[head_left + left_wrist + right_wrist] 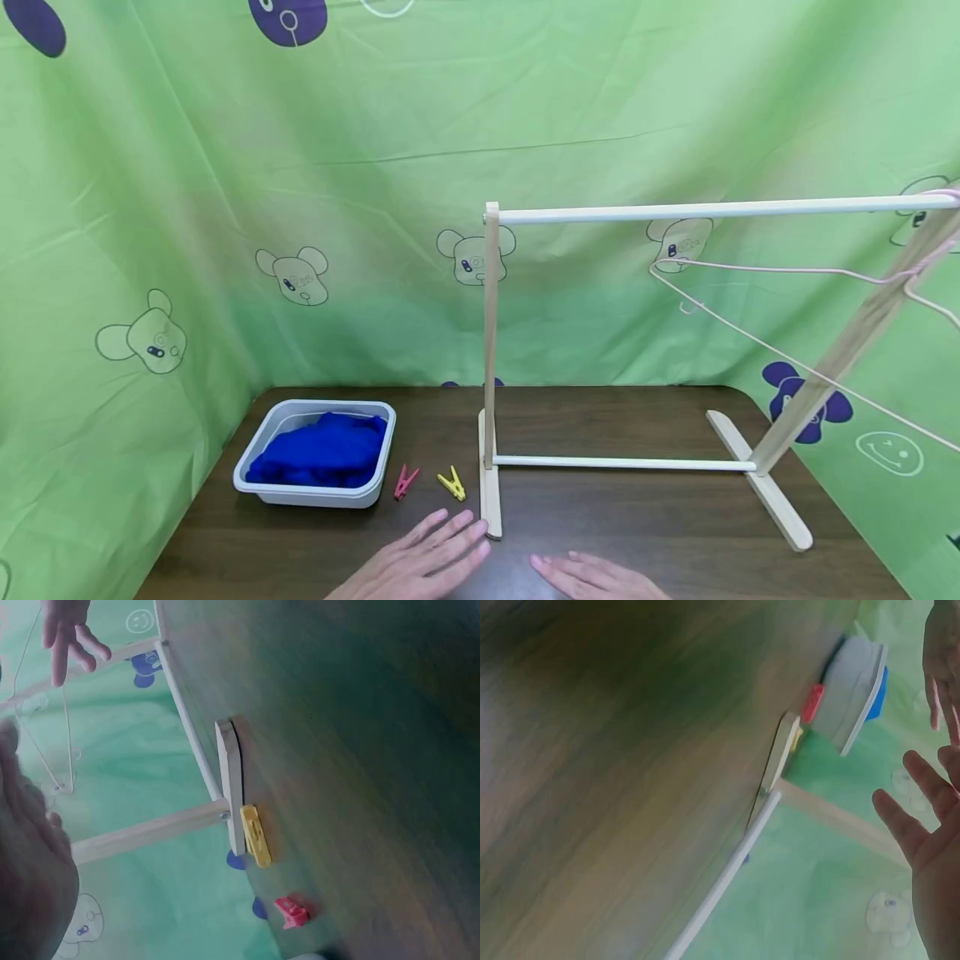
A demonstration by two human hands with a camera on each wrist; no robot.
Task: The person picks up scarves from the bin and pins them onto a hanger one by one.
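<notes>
My left hand (423, 560), fingers spread and nearly straight, is over the near part of the table and holds nothing. Just beyond its fingertips lie a yellow clothespin (452, 483) and a red clothespin (406, 482). My right hand (596, 577) is at the lower edge of the head view, its fingers extended toward the left hand, with nothing in its grasp. A white plastic basin (315, 497) with blue cloth (322, 450) bunched inside stands left of the clothespins. A wooden drying rack (491, 333) stands behind the hands, with a pink wire hanger (765, 269) on its right end.
The brown table (600, 508) carries everything. White rods (712, 209) join the rack's two wooden posts at top and bottom. The rack's left foot (490, 500) reaches close to the left fingertips. Green patterned fabric (360, 208) hangs behind and on both sides.
</notes>
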